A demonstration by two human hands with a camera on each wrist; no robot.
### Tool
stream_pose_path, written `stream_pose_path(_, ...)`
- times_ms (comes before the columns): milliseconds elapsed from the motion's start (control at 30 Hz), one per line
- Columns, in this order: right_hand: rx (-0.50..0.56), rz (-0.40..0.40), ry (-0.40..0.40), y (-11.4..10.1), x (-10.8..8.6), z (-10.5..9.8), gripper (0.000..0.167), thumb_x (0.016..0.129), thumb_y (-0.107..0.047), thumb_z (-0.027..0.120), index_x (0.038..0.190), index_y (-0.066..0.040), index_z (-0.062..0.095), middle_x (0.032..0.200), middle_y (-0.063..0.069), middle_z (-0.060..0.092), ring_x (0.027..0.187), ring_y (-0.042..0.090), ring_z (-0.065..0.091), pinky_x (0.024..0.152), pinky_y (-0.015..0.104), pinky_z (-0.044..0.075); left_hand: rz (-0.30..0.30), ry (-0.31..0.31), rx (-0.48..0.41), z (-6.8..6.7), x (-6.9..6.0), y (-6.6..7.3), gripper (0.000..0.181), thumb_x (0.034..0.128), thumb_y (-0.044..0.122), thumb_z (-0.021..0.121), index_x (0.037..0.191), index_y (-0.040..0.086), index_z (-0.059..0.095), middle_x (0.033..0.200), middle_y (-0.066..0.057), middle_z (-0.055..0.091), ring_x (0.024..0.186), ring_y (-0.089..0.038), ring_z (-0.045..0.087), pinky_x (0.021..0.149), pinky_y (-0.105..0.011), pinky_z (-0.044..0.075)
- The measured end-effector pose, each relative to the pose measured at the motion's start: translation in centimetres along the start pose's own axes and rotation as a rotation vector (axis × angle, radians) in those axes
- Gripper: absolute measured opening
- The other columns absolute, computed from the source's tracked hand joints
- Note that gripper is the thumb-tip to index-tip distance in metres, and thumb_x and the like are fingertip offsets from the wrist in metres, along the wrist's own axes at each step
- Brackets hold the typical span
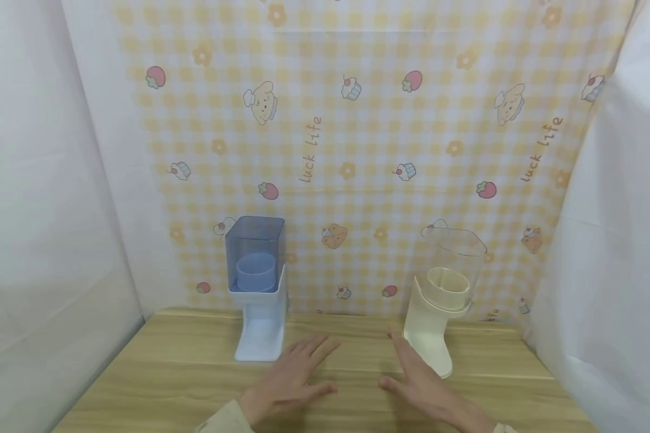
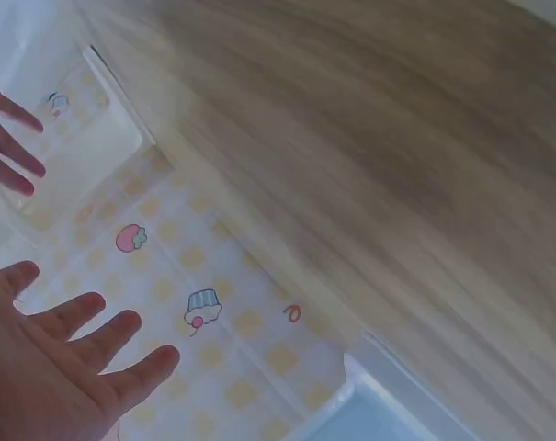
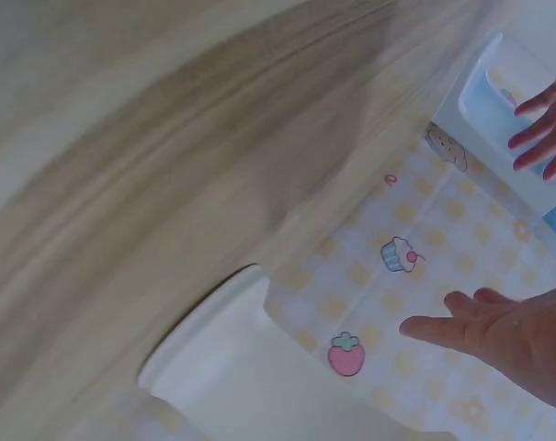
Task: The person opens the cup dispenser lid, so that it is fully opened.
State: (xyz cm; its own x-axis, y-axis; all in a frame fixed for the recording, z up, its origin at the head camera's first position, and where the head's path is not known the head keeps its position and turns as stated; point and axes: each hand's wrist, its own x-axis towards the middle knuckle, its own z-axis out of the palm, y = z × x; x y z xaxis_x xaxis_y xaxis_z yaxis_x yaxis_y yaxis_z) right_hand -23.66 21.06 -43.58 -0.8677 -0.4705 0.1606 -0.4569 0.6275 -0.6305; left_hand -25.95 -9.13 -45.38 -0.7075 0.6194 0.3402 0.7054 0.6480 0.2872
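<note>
My left hand (image 1: 288,380) hovers over the wooden table with fingers spread and nothing in it. To its upper left stands a white dispenser (image 1: 262,328) with a transparent blue box-shaped top (image 1: 256,231) and a round cup-like part (image 1: 256,272) inside. Across from it my right hand (image 1: 419,385), also spread, holds nothing. Just behind that hand is a cream dispenser (image 1: 427,329) with a clear rounded top and a round cream cup-like part (image 1: 447,288). In the left wrist view the left hand (image 2: 52,367) shows straight fingers; the right hand (image 3: 512,335) looks alike in its own view.
Wood-grain table (image 1: 352,361) lies under both hands. Behind it hangs a yellow checked cloth (image 1: 368,240) with cartoon prints. White sheets (image 1: 38,210) close off the left and right sides.
</note>
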Motion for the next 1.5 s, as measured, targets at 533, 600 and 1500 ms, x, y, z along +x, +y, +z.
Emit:
stream_pose_path(533, 0.363, 0.444, 0.358, 2.9, -1.0, -2.9, 0.095, 0.103, -0.061, 0.026, 0.152, 0.006, -0.020, 0.159, 0.038, -0.007, 0.146, 0.058, 0.004, 0.114, 0.072, 0.010, -0.227, 0.047, -0.457, 1.5, 3.4, 1.4, 0.069, 0.1083, 0.048, 0.005, 0.152, 0.006, 0.038, 0.152, -0.015, 0.047, 0.139, -0.039, 0.045, 0.115, -0.062, 0.030)
stream_pose_path(600, 0.395, 0.465, 0.367, 3.8, -1.1, -3.7, 0.098, 0.102, -0.064, 0.024, 0.151, 0.004, -0.025, 0.159, 0.038, -0.011, 0.145, 0.059, 0.001, 0.113, 0.074, 0.008, -0.266, 0.047, -0.512, 1.9, 4.1, 1.2, 0.073, 0.1076, 0.048, 0.000, 0.149, 0.004, 0.042, 0.150, -0.017, 0.049, 0.134, -0.041, 0.050, 0.112, -0.064, 0.034)
stream_pose_path(1500, 0.481, 0.280, 0.710, 2.3, 2.7, -9.4, 0.098, 0.101, -0.054, 0.046, 0.155, -0.016, -0.026, 0.164, 0.014, -0.023, 0.153, 0.034, -0.016, 0.125, 0.052, -0.004, -0.322, 0.091, -1.200, 8.2, 17.9, 4.3, 0.074, 0.1056, 0.054, 0.011, 0.158, 0.002, 0.010, 0.158, -0.027, 0.027, 0.146, -0.051, 0.023, 0.116, -0.071, 0.016)
